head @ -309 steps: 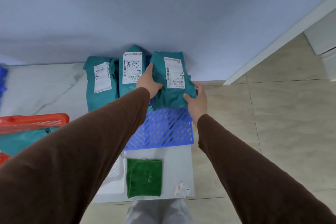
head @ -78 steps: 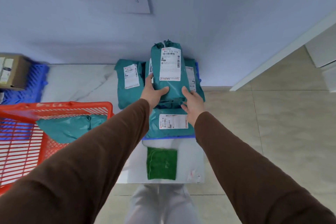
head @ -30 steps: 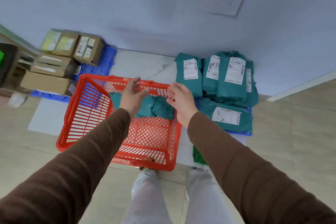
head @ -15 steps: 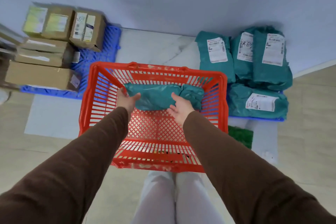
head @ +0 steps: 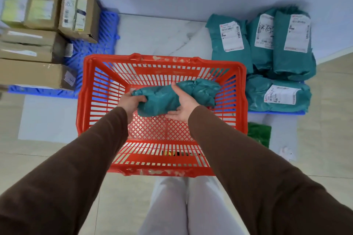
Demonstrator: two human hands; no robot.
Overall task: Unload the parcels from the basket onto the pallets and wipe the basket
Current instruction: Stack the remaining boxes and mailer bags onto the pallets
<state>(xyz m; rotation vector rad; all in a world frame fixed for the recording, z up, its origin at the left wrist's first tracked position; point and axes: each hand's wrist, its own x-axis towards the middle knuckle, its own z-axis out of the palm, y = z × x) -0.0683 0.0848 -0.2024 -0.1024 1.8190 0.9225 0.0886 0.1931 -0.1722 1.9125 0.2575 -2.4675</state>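
Note:
A red plastic basket stands on the floor in front of me. A teal bagged parcel is inside it, raised off the mesh bottom. My left hand grips its left end. My right hand cups its middle from below and the near side. To the right, several teal parcels with white labels lie stacked on a blue pallet. A folded green cloth lies on the floor just right of the basket.
Brown cardboard boxes sit on a second blue pallet at the left, against the wall. A white marble-patterned floor panel runs between the pallets. My legs in light trousers are below the basket.
Both hands went from the stacked parcels on the right pallet to the basket, closed on the teal parcel inside and lifted it off the bottom. My view swung left and down.

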